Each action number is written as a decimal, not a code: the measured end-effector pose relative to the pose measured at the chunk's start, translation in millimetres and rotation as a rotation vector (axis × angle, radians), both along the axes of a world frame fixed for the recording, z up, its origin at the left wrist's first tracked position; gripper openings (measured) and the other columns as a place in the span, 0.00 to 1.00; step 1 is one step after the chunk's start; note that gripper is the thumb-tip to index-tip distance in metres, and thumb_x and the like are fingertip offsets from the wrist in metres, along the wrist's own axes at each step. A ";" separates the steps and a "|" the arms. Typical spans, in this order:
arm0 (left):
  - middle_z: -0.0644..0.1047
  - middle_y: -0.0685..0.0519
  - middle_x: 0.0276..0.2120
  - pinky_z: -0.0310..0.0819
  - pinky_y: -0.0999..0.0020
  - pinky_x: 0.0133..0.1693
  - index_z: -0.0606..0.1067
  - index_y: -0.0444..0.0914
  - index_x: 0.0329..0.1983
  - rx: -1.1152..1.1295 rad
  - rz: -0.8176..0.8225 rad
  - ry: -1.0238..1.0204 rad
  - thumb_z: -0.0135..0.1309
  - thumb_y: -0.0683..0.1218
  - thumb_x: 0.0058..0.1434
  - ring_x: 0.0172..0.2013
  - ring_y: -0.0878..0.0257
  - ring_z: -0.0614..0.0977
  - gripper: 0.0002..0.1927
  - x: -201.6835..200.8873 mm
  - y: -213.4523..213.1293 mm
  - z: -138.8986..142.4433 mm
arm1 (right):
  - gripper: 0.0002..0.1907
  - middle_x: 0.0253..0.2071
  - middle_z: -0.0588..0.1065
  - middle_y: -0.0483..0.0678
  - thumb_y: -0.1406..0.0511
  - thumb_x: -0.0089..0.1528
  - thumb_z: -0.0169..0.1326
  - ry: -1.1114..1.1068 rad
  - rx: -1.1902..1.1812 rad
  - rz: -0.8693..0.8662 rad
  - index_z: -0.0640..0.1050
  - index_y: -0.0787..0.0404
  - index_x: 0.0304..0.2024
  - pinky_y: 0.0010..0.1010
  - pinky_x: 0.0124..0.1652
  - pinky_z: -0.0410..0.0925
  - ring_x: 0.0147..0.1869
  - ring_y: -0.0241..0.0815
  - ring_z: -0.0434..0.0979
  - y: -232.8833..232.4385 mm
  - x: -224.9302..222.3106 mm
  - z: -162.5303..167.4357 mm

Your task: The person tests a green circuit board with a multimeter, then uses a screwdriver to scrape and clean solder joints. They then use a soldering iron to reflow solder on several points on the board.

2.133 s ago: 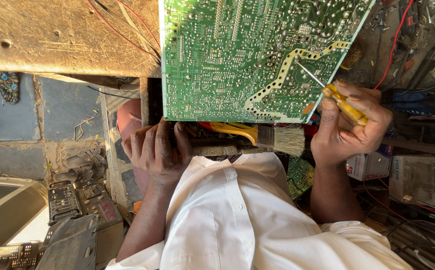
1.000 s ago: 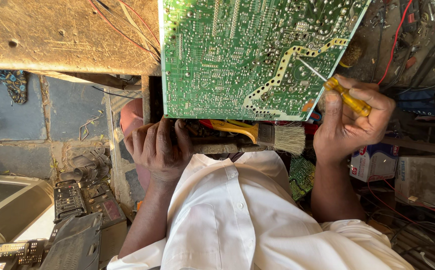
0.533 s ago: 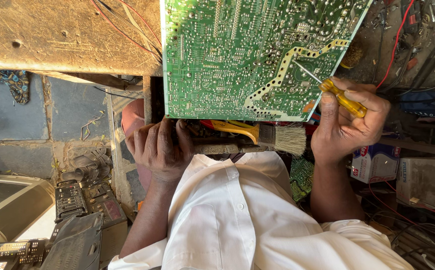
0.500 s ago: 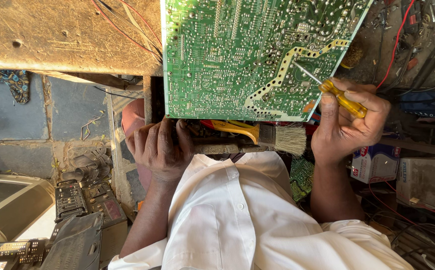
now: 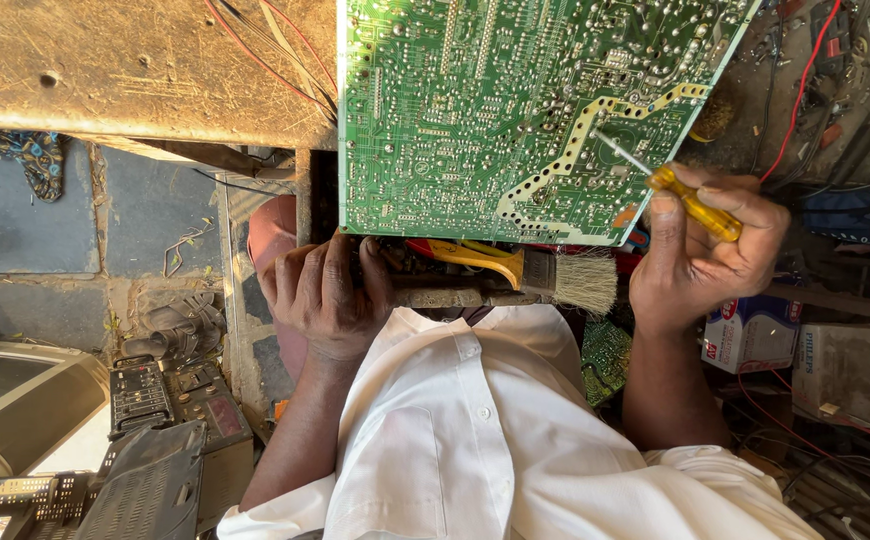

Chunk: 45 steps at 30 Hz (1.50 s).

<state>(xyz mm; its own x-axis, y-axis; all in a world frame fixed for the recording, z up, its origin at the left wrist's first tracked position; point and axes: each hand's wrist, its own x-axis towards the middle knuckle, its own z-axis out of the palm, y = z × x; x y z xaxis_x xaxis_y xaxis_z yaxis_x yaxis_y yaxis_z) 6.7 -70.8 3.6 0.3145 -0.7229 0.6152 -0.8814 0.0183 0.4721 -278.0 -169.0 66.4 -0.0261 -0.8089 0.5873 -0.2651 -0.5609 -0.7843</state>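
1. Green circuit board [image 5: 495,110], solder side up, lying on the desk [image 5: 125,70].
2. Right hand [image 5: 700,255]: fingers closed on a yellow-handled screwdriver [image 5: 690,200], its tip touching the board's lower right area, as before.
3. Left hand [image 5: 325,295]: fingers curled at the board's near edge, beside a brush [image 5: 545,275]; unchanged.

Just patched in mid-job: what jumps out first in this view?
A large green circuit board fills the top centre, solder side up. The right hand holds a yellow-handled screwdriver with its tip on the board. The left hand grips the bench edge, near a paintbrush.
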 end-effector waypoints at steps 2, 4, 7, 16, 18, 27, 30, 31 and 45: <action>0.79 0.52 0.35 0.65 0.57 0.44 0.77 0.34 0.47 0.000 -0.001 -0.006 0.62 0.42 0.66 0.36 0.56 0.79 0.10 0.6 -0.5 0.7 | 0.14 0.52 0.75 0.57 0.78 0.73 0.58 -0.009 -0.011 -0.016 0.66 0.64 0.53 0.33 0.53 0.77 0.52 0.40 0.78 0.2 1.8 0.7; 0.79 0.52 0.35 0.65 0.57 0.44 0.77 0.34 0.47 0.005 -0.004 -0.008 0.62 0.42 0.66 0.36 0.55 0.79 0.10 0.7 0.3 1.6 | 0.14 0.51 0.75 0.57 0.77 0.73 0.58 -0.015 -0.007 -0.018 0.66 0.64 0.54 0.33 0.53 0.78 0.53 0.40 0.79 0.0 3.2 1.6; 0.79 0.52 0.36 0.64 0.58 0.43 0.77 0.34 0.47 0.004 -0.012 -0.004 0.63 0.42 0.66 0.36 0.55 0.79 0.10 0.8 0.2 2.3 | 0.14 0.52 0.75 0.57 0.76 0.73 0.57 -0.003 -0.008 0.007 0.66 0.64 0.54 0.34 0.54 0.79 0.53 0.40 0.79 -1.2 3.9 2.5; 0.80 0.53 0.36 0.63 0.58 0.44 0.77 0.35 0.46 0.002 -0.004 0.000 0.63 0.42 0.66 0.36 0.56 0.78 0.09 -0.2 2.3 -3.8 | 0.14 0.46 0.73 0.56 0.70 0.74 0.59 -0.004 -0.062 0.027 0.67 0.64 0.54 0.32 0.47 0.79 0.47 0.41 0.80 8.9 3.3 1.0; 0.79 0.53 0.35 0.62 0.58 0.43 0.78 0.35 0.46 0.006 0.006 0.000 0.63 0.43 0.66 0.35 0.57 0.78 0.09 -1.1 3.0 -6.6 | 0.14 0.48 0.72 0.56 0.66 0.74 0.57 0.046 -0.065 0.044 0.66 0.64 0.53 0.33 0.44 0.82 0.44 0.40 0.78 13.5 4.2 0.0; 0.79 0.54 0.33 0.60 0.57 0.43 0.79 0.36 0.44 0.038 0.021 -0.044 0.63 0.44 0.65 0.35 0.56 0.76 0.08 -1.8 6.3 -13.0 | 0.13 0.47 0.71 0.57 0.66 0.76 0.56 0.103 -0.058 0.017 0.67 0.67 0.55 0.33 0.43 0.79 0.45 0.40 0.77 14.9 7.6 0.8; 0.78 0.54 0.33 0.60 0.57 0.43 0.79 0.36 0.45 0.030 0.021 -0.041 0.63 0.44 0.65 0.35 0.56 0.77 0.09 -1.7 6.5 -13.9 | 0.11 0.51 0.70 0.57 0.69 0.76 0.56 0.174 -0.062 0.010 0.69 0.69 0.56 0.34 0.42 0.80 0.48 0.41 0.76 15.7 11.2 2.7; 0.79 0.54 0.34 0.61 0.57 0.43 0.79 0.36 0.46 0.033 0.017 -0.035 0.63 0.43 0.65 0.35 0.56 0.77 0.09 -1.8 6.9 -14.0 | 0.11 0.51 0.71 0.57 0.70 0.76 0.57 0.219 -0.078 0.001 0.70 0.69 0.55 0.33 0.42 0.79 0.48 0.41 0.76 15.1 12.0 3.6; 0.78 0.54 0.33 0.60 0.56 0.44 0.79 0.36 0.46 0.040 0.020 -0.049 0.62 0.44 0.65 0.36 0.56 0.77 0.09 -2.2 7.6 -16.6 | 0.10 0.49 0.78 0.54 0.72 0.73 0.62 0.511 -0.217 -0.040 0.74 0.66 0.54 0.36 0.50 0.71 0.49 0.47 0.76 8.1 16.2 16.2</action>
